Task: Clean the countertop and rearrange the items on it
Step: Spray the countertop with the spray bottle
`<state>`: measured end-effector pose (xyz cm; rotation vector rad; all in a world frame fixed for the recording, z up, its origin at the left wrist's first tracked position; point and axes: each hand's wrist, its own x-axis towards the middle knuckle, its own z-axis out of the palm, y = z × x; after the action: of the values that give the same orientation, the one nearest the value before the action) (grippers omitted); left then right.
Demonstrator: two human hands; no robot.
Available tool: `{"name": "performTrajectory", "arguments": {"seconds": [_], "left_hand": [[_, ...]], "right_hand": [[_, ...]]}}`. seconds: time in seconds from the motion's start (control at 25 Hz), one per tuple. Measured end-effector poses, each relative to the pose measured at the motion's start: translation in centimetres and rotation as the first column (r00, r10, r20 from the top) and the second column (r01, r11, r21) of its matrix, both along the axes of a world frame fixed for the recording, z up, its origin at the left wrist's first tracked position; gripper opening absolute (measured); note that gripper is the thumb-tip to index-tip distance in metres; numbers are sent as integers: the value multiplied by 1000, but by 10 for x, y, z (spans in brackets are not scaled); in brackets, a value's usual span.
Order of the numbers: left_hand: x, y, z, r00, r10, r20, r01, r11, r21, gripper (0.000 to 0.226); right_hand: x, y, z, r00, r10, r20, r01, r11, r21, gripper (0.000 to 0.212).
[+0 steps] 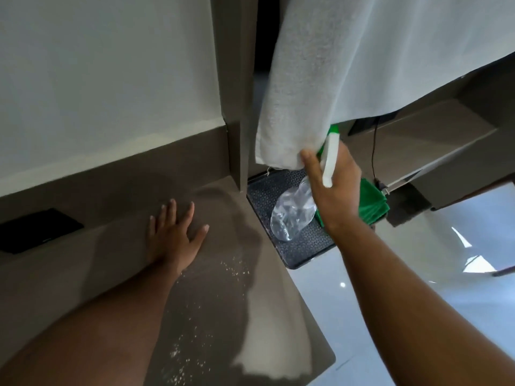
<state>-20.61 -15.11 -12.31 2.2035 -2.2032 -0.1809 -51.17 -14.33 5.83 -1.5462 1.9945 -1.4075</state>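
Observation:
My left hand [175,235] lies flat, fingers spread, on the brown countertop [117,274], holding nothing. Pale crumbs [234,270] are scattered on the counter just right of that hand and down toward the near edge. My right hand [333,188] is raised past the counter's right end, gripping a clear spray bottle [292,215] with a white and green trigger head [330,160]. A folded green cloth [372,200] shows behind that hand; whether the hand holds it I cannot tell. A big white cloth [362,65] hangs from above, its lower corner touching my right thumb.
A black flat device [39,232] lies on the raised ledge at the left. A brown vertical panel [237,107] ends the counter at the right. Below the bottle sits a dark patterned mat [295,246] on the glossy pale floor [418,274]. A black cable [374,160] hangs at the right.

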Motion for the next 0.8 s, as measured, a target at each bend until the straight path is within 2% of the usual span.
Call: {"name": "performTrajectory", "arguments": {"seconds": [0.16,0.32,0.4,0.48,0.56,0.64,0.72,0.8], "left_hand": [[-1,-1,5,1000,3,21,-4,1000,18,77],[0,-2,3,999,6,41,-7,1000,18,78],[2,-4,-2,999,3,48,-4,1000,17,78],[3,-5,-6,998,4,59,-4,1000,10,78],[2,-6,-8,998,5,67,-6,1000,7,77],[1,-5,-7,997,8,71,-8,1000,-4,77],[1,-4,-7,998,8,70,-8,1000,-3,77],[1,-4,-6,998,4,59,-4,1000,5,76]], "right_hand": [[-1,-13,-14,996,71,-61,-64,992,109,64],[-28,22,-63,942,328,69,-334,897,290,100],[-56,46,-101,939,344,17,-308,816,490,96],[-82,39,-126,911,395,-121,-221,713,666,84],[-95,3,-138,781,536,-322,-117,631,767,77],[-99,-36,-145,573,682,-454,12,547,837,69],[-98,-65,-150,373,792,-484,138,468,873,63],[-98,-76,-150,252,811,-528,192,493,848,54]]}}
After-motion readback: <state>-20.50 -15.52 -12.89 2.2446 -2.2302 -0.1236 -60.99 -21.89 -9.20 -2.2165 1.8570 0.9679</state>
